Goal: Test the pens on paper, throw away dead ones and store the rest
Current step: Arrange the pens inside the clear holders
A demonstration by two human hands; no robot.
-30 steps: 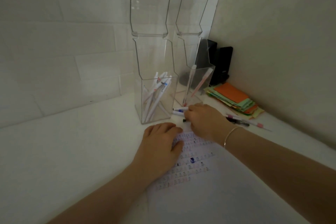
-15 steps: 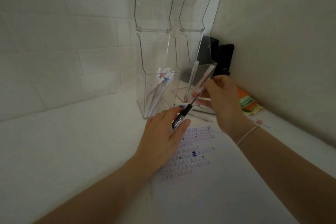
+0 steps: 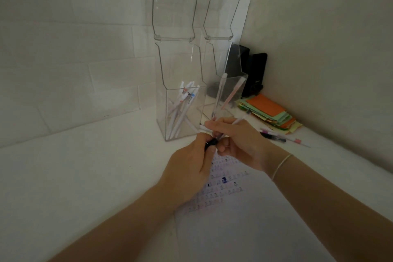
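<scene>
Both hands meet just above the paper (image 3: pixel 244 215), at the 12 o'clock edge of its scribbled rows. The right hand (image 3: pixel 240 144) has its fingers closed round the white barrel of a pen (image 3: pixel 238 121), which slants up toward 1 o'clock. The left hand (image 3: pixel 191 166) pinches the pen's dark end, probably its cap, though blur hides the join. The step in hand looks like uncapping before a test stroke. Next the tip must come down onto bare paper. Tested pens stand in the clear holder (image 3: pixel 180 112) at 11 o'clock; loose pens (image 3: pixel 274 135) lie at 2 o'clock on the surface (image 3: pixel 85 166).
</scene>
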